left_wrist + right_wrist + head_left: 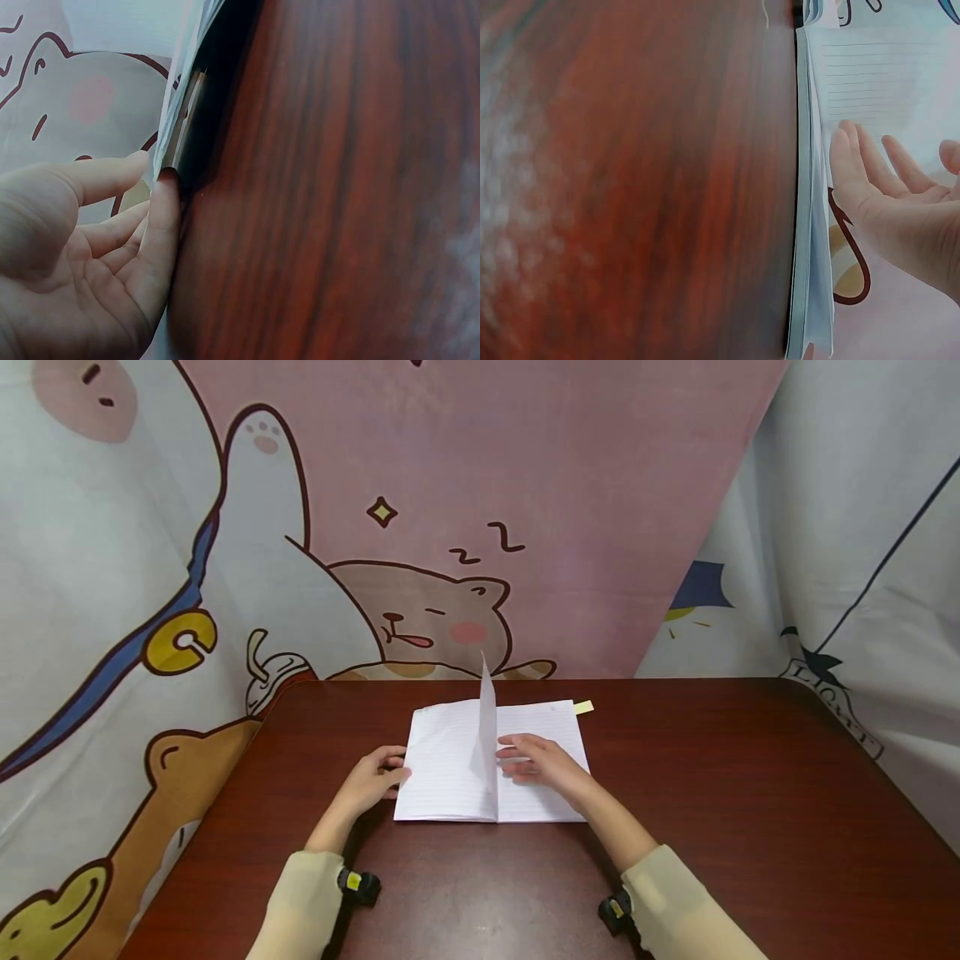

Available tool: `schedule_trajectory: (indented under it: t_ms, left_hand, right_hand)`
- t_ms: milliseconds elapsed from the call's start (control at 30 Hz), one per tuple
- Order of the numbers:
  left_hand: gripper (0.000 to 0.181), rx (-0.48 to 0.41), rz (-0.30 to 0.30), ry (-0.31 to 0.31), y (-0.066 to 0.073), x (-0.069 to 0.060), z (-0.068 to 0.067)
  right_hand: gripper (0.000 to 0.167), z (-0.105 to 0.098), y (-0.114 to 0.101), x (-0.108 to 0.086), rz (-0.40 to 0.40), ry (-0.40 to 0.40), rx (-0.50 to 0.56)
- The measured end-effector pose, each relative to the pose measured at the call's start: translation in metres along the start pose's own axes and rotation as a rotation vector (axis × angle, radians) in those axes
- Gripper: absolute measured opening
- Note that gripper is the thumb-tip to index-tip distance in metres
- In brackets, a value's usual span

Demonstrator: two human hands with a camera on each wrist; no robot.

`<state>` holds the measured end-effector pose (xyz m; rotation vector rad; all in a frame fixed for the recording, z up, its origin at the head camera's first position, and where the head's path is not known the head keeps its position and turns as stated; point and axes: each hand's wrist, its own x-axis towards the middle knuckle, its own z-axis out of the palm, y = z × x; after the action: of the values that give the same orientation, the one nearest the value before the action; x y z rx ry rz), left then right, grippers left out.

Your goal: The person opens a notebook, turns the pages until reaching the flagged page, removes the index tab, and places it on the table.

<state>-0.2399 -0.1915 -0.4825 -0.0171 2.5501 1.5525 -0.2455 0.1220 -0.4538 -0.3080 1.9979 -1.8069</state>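
Observation:
A lined notebook (pixel 442 768) lies spread on the table, with one page (pixel 487 727) standing upright near its spine. At the notebook's left edge, the left hand (pixel 372 779) holds the edge between thumb and fingers; the left wrist view shows the left hand (pixel 97 247) with its thumb above and fingers under the cover. Over the right-hand pages is the right hand (pixel 543 764), fingers extended towards the standing page. In the right wrist view the right hand (pixel 907 195) has loosely spread fingers beside a lined page (pixel 877 82); whether they touch it I cannot tell.
A yellow tab (pixel 584 707) sticks out at the notebook's upper right. The dark red wooden table (pixel 750 793) extends around the notebook. Behind it hangs a cloth (pixel 585 527) with cartoon animals. Small black devices (pixel 360 887) are strapped at both wrists.

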Motion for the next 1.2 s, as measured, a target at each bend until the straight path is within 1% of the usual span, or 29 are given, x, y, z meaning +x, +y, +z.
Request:
schedule_trajectory:
  t_ms: [300,400,533,633,800,967,1200]
  left_hand:
    - [0.038,-0.026,0.022,-0.006,-0.001,-0.002,-0.001]
    - [0.038,-0.056,0.011,-0.008,0.000,-0.003,-0.001]
    - [0.040,-0.070,0.002,-0.014,0.001,-0.004,-0.003]
    - [0.040,-0.064,0.000,-0.013,0.001,-0.003,-0.003]
    - [0.040,-0.029,-0.008,-0.006,0.002,-0.002,-0.002]
    - [0.042,-0.007,0.001,-0.010,0.003,-0.001,-0.002]
    - [0.045,0.009,0.009,-0.011,0.001,-0.001,-0.002]
  right_hand:
    - [0.053,0.004,0.000,-0.002,0.011,-0.035,-0.024]
    - [0.052,0.005,0.000,-0.002,0.018,-0.038,-0.035]
    - [0.051,0.007,0.000,-0.001,0.029,-0.032,-0.056]
    - [0.051,0.008,0.000,-0.001,0.032,-0.033,-0.069]
    - [0.049,0.009,0.000,-0.001,0.017,-0.051,-0.078]
    - [0.047,0.011,0.001,-0.001,-0.002,-0.075,-0.096]
    - [0.045,0.012,0.000,-0.001,0.000,-0.081,-0.115]
